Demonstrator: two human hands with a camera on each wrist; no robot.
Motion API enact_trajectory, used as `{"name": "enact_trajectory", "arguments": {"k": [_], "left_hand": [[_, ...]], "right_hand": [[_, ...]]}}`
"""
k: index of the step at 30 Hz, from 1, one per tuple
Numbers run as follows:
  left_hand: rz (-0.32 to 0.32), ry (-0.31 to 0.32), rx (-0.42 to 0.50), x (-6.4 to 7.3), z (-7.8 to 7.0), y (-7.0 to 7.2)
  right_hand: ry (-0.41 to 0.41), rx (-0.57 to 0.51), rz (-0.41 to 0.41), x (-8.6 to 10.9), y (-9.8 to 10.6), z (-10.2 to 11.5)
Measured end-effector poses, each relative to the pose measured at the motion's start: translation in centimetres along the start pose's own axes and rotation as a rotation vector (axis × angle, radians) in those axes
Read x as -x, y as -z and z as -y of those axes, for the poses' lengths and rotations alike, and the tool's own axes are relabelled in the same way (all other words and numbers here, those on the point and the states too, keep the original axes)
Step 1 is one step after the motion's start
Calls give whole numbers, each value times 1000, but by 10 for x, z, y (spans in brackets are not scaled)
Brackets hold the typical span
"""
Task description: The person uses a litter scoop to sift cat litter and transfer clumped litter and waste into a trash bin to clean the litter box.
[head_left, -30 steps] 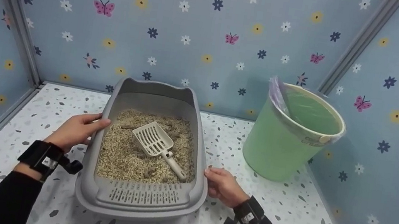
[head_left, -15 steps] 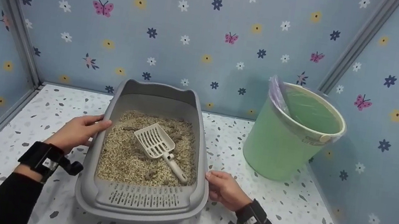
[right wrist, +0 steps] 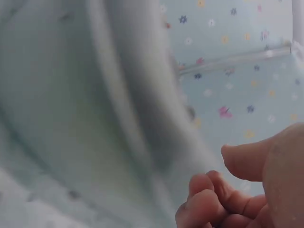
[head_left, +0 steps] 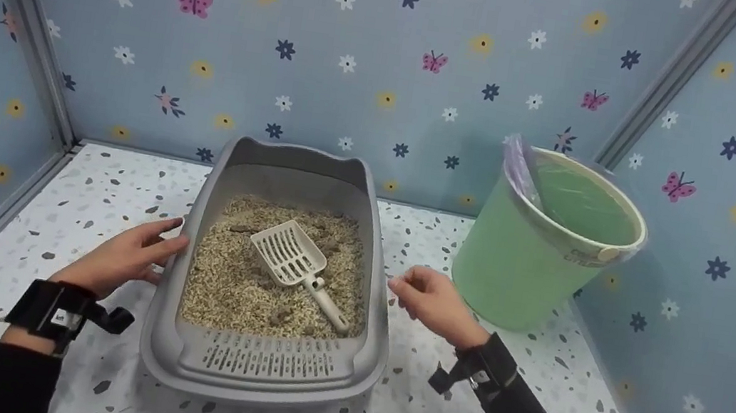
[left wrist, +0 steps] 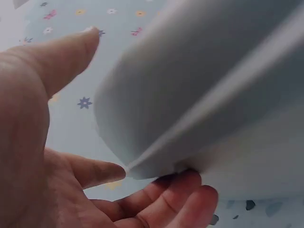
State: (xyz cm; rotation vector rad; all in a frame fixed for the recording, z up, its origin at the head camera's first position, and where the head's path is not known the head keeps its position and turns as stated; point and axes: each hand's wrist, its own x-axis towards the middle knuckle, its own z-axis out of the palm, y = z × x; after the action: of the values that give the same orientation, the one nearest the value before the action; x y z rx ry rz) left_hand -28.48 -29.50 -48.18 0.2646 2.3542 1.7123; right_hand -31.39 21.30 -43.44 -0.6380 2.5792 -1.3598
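Note:
A grey litter box [head_left: 377, 308] stands on the speckled tabletop, part filled with tan granular litter [head_left: 226, 294]. On the litter lies a beige slotted litter scoop [head_left: 328, 307], its handle slanting toward the front right. My left hand [head_left: 119, 258] is at the box's left side. In the left wrist view, its thumb [left wrist: 71, 59] is spread off the wall, while fingertips reach the underside of the box [left wrist: 156, 95]. Beyond the right rim, my right hand [head_left: 437, 304] hovers apart from the box, its fingers loosely bent and holding nothing.
A green bin [head_left: 510, 270] with a cream rim and a clear-lilac plastic liner [head_left: 521, 167] stands at the back right. Blue flowered panels [head_left: 334, 36] enclose the back and sides. White terrazzo-patterned tabletop [head_left: 448, 405] surrounds the box.
My right hand has left the box's right rim, moving up and slightly right. My left hand has loosened and shifted slightly left. The scoop still lies on the litter.

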Motion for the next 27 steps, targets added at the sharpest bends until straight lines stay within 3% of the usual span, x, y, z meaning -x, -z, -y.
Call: {"name": "enact_trajectory", "arguments": {"k": [4,9,12,18,21,27], "left_hand": [[-32,2,-68,-4,0,-8],[-87,29,-90,-7,1,-14],[-115,38,-88,-11,2,-18],[-157,21,-63,-13,8,-21],[-173,5,-52,-13,10,-21],[-193,-18,-23,-12,16,-22]], "right_hand": [[120,201,51,-13,-6,48],[104,472,220,-37,-32,88],[49,645,313,-51,-50,94],[-18,981,413,-74,-79,94],[-15,1056,442,-82,-86,92],[-20,1092,449,-90,-95,91]]}}
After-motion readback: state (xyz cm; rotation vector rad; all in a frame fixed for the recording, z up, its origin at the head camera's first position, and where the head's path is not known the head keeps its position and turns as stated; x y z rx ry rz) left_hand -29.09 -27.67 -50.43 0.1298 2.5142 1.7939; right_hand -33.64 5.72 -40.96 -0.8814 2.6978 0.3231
